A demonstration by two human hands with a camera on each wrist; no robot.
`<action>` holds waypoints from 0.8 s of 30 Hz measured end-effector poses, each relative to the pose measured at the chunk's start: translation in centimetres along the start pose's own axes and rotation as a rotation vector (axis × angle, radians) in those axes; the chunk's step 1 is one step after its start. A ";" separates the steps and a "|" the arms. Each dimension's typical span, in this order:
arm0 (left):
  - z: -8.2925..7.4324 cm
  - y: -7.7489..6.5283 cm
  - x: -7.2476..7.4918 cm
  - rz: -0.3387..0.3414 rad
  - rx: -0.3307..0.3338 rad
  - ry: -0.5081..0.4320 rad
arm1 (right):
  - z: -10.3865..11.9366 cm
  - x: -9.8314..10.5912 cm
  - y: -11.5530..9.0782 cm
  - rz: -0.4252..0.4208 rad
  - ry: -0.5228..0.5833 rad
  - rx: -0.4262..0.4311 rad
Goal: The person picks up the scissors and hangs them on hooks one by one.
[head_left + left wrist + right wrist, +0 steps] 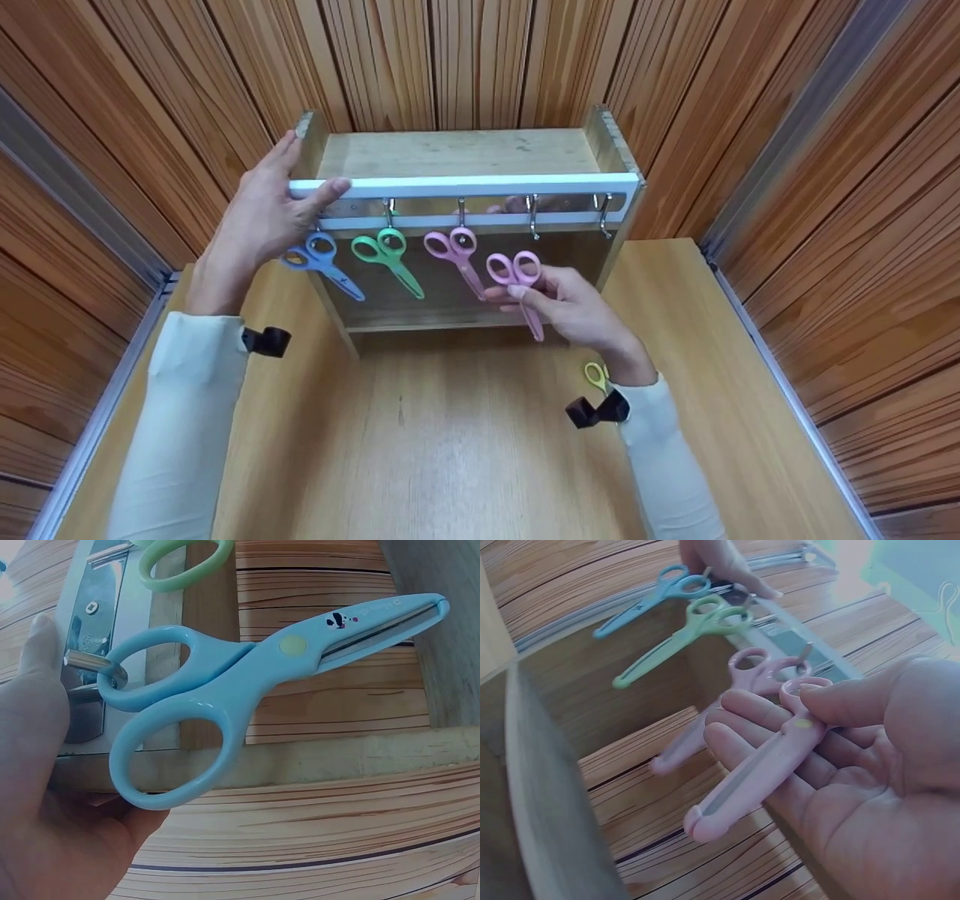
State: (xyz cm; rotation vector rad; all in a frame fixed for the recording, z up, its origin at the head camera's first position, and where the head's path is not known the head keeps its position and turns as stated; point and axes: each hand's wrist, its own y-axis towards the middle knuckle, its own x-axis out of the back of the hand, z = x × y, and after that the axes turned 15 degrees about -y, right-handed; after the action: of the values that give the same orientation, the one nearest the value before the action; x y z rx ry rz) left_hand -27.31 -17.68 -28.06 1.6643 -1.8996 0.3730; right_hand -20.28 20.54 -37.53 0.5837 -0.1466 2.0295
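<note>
My left hand (262, 206) grips the left end of a wooden rack (457, 154), thumb over its white hook rail (480, 184) and fingers along the outer side. Beside that hand, blue scissors (277, 652) hang by one loop from a metal hook. Green scissors (390, 251) and one pair of pink scissors (457, 251) hang from hooks further right. My right hand (577, 307) pinches a second pair of pink scissors (769, 769) by the loops between thumb and fingers, blades pointing down, just in front of the rack. Both blades look closed.
Two bare hooks (533, 217) are at the rail's right end. Yellow scissors (596, 375) lie on the wooden table (450, 450), partly hidden by my right wrist. Wood-panelled walls (480, 60) stand behind and on both sides.
</note>
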 end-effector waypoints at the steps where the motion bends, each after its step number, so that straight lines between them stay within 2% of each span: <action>1: 0.0 0.0 0.0 -0.001 -0.001 0.001 | 0.3 0.1 0.1 -0.011 0.001 0.010; 9: -0.1 -0.1 0.0 -0.008 0.009 0.014 | 1.2 0.6 1.1 -0.112 -0.016 0.065; 24: -0.2 0.0 0.0 0.000 0.011 0.020 | -0.6 1.2 2.4 -0.107 0.028 0.060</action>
State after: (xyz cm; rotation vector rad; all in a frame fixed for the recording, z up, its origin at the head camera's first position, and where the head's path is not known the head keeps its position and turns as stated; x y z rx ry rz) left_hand -27.22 -17.62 -27.90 1.6620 -1.8856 0.3997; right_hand -22.99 20.43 -37.21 0.5882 -0.0368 1.9423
